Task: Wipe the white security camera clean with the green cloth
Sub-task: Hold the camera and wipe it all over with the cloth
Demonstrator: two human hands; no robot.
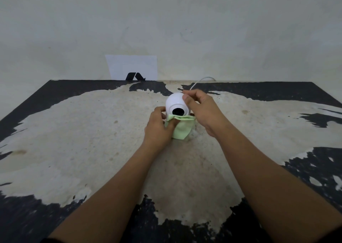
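A round white security camera with a black lens stands on the worn table at the middle, lens turned toward me. My right hand grips its upper right side with thumb and fingers. My left hand presses the green cloth against the camera's lower front, just under the lens. The cloth hides the camera's base and hangs down to the table.
A white cable runs from behind the camera toward the wall. A white sheet with a black mark leans on the wall at the table's back edge. The tabletop is black with large peeled pale patches.
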